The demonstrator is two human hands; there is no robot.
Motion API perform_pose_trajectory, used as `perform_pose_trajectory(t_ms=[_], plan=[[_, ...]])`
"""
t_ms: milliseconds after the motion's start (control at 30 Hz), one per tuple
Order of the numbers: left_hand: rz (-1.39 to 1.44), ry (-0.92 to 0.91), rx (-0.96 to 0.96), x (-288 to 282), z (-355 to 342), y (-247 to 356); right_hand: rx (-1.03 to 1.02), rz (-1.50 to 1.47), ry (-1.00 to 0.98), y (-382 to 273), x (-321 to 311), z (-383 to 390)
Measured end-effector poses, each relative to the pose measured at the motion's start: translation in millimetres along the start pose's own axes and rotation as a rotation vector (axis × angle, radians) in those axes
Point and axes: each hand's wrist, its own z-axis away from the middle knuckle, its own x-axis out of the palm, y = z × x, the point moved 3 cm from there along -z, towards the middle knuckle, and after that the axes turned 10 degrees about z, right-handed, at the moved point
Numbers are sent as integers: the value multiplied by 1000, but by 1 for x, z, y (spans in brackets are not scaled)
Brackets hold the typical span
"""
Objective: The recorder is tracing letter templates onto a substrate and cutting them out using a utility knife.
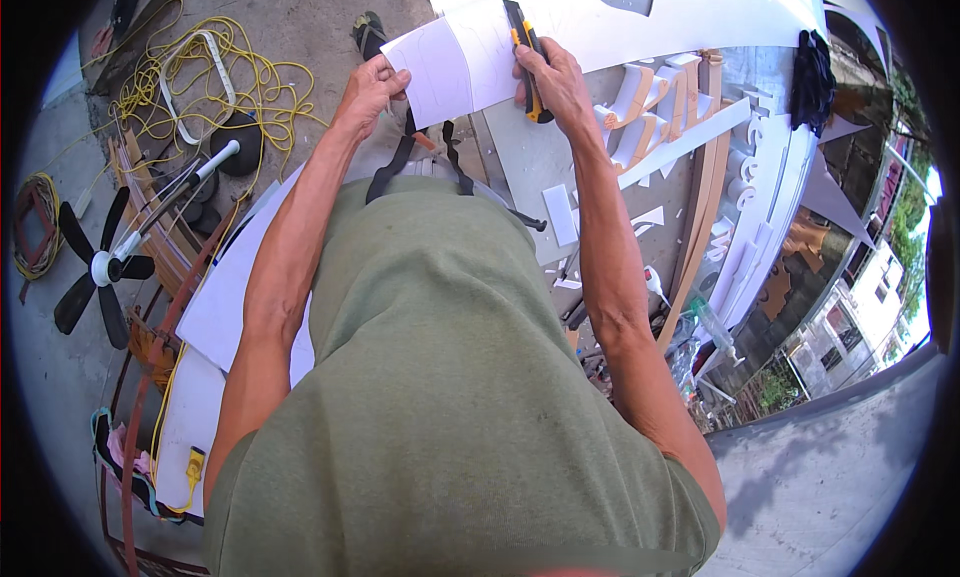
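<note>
My left hand [368, 99] pinches the near left corner of a white sheet [438, 77], thumb on top. Faint curved lines are drawn across this sheet, and it lies over a larger white panel reaching toward the right. In my right hand [558, 82] is a black and yellow snap-off utility knife [516, 25], its upper end pointing away from me. The thumb rests along the knife's body, while some of the fingers are hidden behind it. I cannot tell whether its blade is out.
White and tan cut-out letters [655, 102] lie right of my right hand, beside long brown strips [708, 177] and scattered white scraps. A black cloth [812, 82] hangs farther right. On the left are a pedestal fan [103, 268] and a tangled yellow cord [280, 92] on the floor.
</note>
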Motion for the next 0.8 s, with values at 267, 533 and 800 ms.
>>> perform_pose_trajectory(t_ms=[267,533,800], plan=[[-5,-22,-27,2,16,17,-36,216,0,-13,-1,7],[-51,7,90,17,20,29,-293,621,77,-45,22,9],[-314,22,119,46,4,59,-165,655,153,-38,4,-4]])
